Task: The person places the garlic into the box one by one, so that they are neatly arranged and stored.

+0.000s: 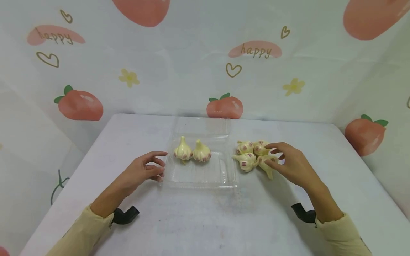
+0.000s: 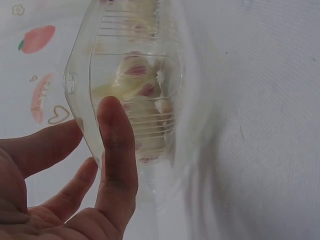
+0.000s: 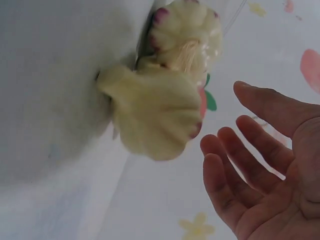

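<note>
A clear plastic clamshell box (image 1: 198, 177) lies with its lid (image 1: 201, 126) raised at the back. Two garlic bulbs stand in its rear left part: a left bulb (image 1: 183, 151) and a right bulb (image 1: 202, 153). My left hand (image 1: 141, 170) is at the box's left side, fingers relaxed and fingertips right at the rim, overlapping the wall (image 2: 80, 100) in the left wrist view. To the right of the box, several garlic bulbs (image 1: 246, 161) sit clustered. My right hand (image 1: 293, 165) hovers at their right, thumb and fingers apart and holding nothing, beside the nearest bulb (image 3: 155, 110).
The white table (image 1: 205, 220) carries the box and the bulbs. Behind it hangs a white cloth (image 1: 179, 71) printed with fruit, hearts and flowers. Black wrist mounts sit at the left cuff (image 1: 125, 215) and the right cuff (image 1: 304, 213).
</note>
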